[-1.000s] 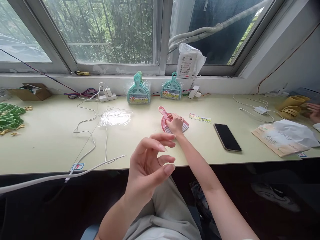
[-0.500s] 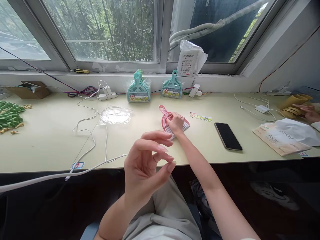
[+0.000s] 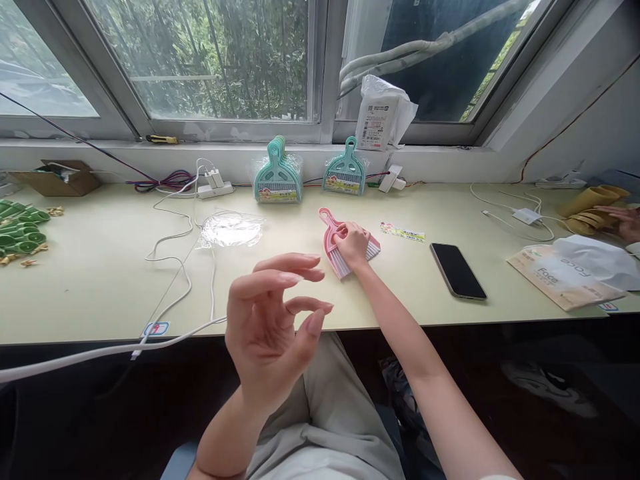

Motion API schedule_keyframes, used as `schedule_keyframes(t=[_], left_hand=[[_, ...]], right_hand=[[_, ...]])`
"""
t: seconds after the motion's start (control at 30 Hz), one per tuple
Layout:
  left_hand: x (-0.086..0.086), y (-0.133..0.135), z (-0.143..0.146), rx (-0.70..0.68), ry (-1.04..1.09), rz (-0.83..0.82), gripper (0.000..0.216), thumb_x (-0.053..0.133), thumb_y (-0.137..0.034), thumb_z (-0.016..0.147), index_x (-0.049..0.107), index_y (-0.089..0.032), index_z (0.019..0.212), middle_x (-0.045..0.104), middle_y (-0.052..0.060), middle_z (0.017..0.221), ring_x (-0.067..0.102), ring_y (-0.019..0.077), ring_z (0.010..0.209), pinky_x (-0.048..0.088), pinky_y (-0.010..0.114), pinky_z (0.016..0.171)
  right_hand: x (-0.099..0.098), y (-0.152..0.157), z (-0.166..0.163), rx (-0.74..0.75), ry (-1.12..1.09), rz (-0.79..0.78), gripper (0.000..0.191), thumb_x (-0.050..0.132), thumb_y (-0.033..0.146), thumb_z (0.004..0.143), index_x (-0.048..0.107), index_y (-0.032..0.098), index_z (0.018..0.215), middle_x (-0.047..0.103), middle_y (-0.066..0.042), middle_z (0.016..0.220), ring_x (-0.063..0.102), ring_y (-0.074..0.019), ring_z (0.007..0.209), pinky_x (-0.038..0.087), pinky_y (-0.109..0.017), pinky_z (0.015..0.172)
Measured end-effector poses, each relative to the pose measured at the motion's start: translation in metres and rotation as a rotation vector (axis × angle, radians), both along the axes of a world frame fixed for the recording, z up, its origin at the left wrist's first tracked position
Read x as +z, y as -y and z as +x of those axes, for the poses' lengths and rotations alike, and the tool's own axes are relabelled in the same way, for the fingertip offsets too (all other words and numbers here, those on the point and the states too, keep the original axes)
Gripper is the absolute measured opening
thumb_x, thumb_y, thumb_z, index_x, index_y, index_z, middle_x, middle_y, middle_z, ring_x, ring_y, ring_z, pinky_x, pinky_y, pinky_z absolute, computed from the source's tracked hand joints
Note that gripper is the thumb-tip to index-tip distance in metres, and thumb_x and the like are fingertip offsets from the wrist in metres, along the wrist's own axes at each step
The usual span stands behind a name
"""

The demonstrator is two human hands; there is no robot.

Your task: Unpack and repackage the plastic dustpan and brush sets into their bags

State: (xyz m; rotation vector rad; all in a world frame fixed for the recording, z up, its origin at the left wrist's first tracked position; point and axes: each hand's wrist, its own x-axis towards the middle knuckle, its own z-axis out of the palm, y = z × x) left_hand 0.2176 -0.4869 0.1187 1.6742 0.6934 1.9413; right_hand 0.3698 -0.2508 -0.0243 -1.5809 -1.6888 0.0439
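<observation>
A small pink dustpan and brush set (image 3: pixel 330 235) lies on the table, its looped handle pointing away from me and its pale striped bristles showing at the near edge. My right hand (image 3: pixel 354 244) is closed over its middle, fingers curled and hiding part of it. Nearer to me, my left hand (image 3: pixel 273 327) hangs in the air past the table's front edge, fingers bent and apart, nothing between them. Right of the set lies a printed label strip (image 3: pixel 403 232). Crumpled clear plastic film (image 3: pixel 233 231) rests to the left.
Teal dustpan sets (image 3: pixel 278 175) stand stacked by the wall, with another teal set (image 3: pixel 345 175) beside them. A phone (image 3: pixel 457 271) and a tissue pack (image 3: pixel 560 277) lie at right. White cables (image 3: pixel 187 267) cross the left side. Another person's hand (image 3: pixel 623 220) shows at far right.
My left hand has moved a little to the left, and its fingers have spread slightly wider. The right hand stays on the pink set.
</observation>
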Motion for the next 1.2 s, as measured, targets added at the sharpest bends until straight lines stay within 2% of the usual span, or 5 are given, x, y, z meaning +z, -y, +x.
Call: schedule_keyframes(t=[0.53,0.73,0.97,1.2], left_hand=[[-0.001,-0.008,-0.001,0.008,-0.013,0.028,0.025,0.065,-0.016,0.080,0.053,-0.025,0.101,0.058,0.004,0.108,0.060,0.0117,0.092,0.056,0.015,0.058],[-0.001,-0.011,0.005,0.031,-0.065,0.008,0.029,0.065,-0.013,0.080,0.054,-0.024,0.104,0.057,0.005,0.110,0.059,0.0152,0.100,0.058,0.020,0.063],[-0.008,-0.011,0.013,0.112,-0.152,0.120,0.030,0.065,-0.014,0.080,0.055,-0.024,0.106,0.057,0.004,0.110,0.059,0.0149,0.098,0.059,0.020,0.061],[-0.008,-0.013,0.014,0.125,-0.210,0.146,0.024,0.063,-0.018,0.082,0.057,-0.024,0.104,0.057,0.005,0.114,0.061,0.0142,0.093,0.059,0.023,0.063]], right_hand=[[-0.002,-0.001,0.001,0.005,-0.009,0.010,0.007,0.051,0.023,0.077,0.057,0.022,0.082,0.065,-0.004,0.088,0.056,-0.0226,0.092,0.029,-0.037,0.086],[-0.001,0.000,0.001,0.002,-0.006,0.000,0.008,0.050,0.023,0.079,0.057,0.022,0.082,0.065,-0.004,0.087,0.056,-0.0228,0.091,0.029,-0.037,0.086],[-0.002,-0.001,0.001,0.004,-0.009,-0.010,0.007,0.050,0.022,0.078,0.056,0.022,0.082,0.065,-0.003,0.088,0.055,-0.0217,0.091,0.026,-0.036,0.085],[-0.004,-0.003,0.002,0.024,0.004,-0.009,0.007,0.046,0.022,0.080,0.054,0.021,0.081,0.064,-0.003,0.086,0.052,-0.0209,0.090,0.023,-0.035,0.081]])
